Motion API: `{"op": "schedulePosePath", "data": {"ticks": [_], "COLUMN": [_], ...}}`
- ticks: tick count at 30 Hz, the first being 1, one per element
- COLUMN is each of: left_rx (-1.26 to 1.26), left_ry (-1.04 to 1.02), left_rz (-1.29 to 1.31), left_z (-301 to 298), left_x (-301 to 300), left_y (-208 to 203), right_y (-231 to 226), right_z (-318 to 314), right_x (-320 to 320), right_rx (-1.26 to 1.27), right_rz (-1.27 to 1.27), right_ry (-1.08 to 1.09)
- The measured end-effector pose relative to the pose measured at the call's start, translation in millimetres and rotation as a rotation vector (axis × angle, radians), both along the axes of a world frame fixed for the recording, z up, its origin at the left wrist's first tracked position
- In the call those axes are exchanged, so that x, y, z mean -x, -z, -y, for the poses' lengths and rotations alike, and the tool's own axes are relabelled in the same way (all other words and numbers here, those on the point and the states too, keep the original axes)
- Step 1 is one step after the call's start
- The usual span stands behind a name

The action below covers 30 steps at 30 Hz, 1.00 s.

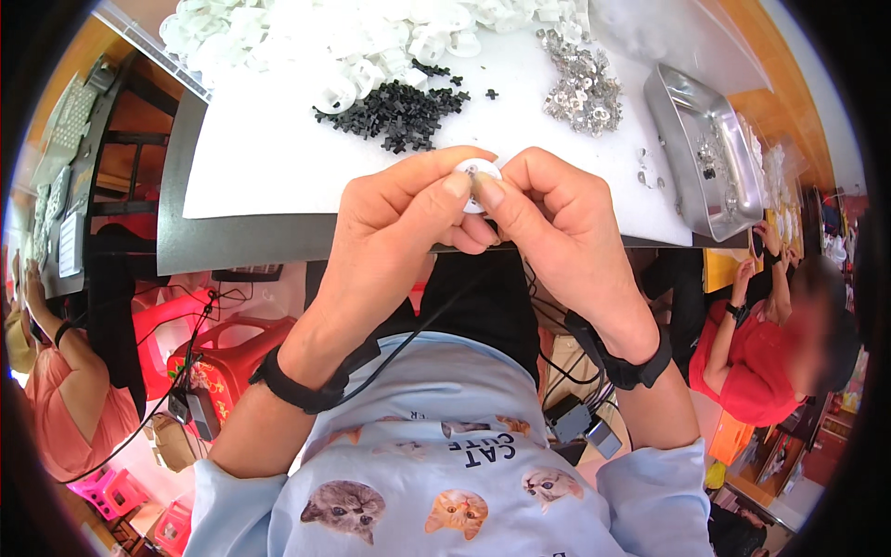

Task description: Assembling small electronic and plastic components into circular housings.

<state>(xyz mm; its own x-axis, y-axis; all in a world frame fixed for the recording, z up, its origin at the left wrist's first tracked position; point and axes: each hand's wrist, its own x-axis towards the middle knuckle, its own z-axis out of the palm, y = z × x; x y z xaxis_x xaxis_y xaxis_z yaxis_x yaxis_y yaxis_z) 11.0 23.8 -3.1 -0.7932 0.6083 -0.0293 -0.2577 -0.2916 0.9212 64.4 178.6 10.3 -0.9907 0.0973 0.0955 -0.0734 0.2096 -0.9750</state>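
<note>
Above the table's near edge, my left hand [385, 218] and my right hand [571, 218] pinch a small white round plastic part [481, 165] between them. Both thumbs press on its face, where a bit of shiny metal shows; the fingertips partly cover it. Beyond my left hand lies a pile of small black cross-shaped pieces [397, 113]. A heap of small shiny metal pieces [583, 91] rests farther back on the right. White plastic parts [269, 46] are piled across the far left.
A white sheet [251, 176] covers much of the dark table [200, 243]. The metal tray [661, 111] at the right holds some small metal pieces. One person in red [756, 371] sits at the right, another in pink [79, 418] at the left. A red stool [227, 357] stands below.
</note>
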Motion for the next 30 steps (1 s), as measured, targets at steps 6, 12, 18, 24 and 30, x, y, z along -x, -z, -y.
{"op": "schedulePosePath", "data": {"ticks": [6,12,18,24,30], "left_rx": [0.068,0.034,0.064,0.097,0.120], "left_ry": [-0.018,-0.011,-0.015,-0.055,-0.061], "left_rz": [-0.084,-0.069,-0.103,-0.087,-0.074], "left_z": [-1,1,1,-3,-4], "left_x": [0,-3,-4,-4,-4], "left_y": [3,0,0,-3,-8], "right_y": [9,4,3,6,6], "right_z": [-1,0,0,-1,-1], "right_x": [0,-1,-2,-3,-3], "right_rx": [-0.057,-0.008,0.058,-0.008,-0.040], "right_rz": [0.000,-0.009,0.029,-0.002,-0.028], "right_ry": [0.008,0.007,-0.001,0.003,0.015]}}
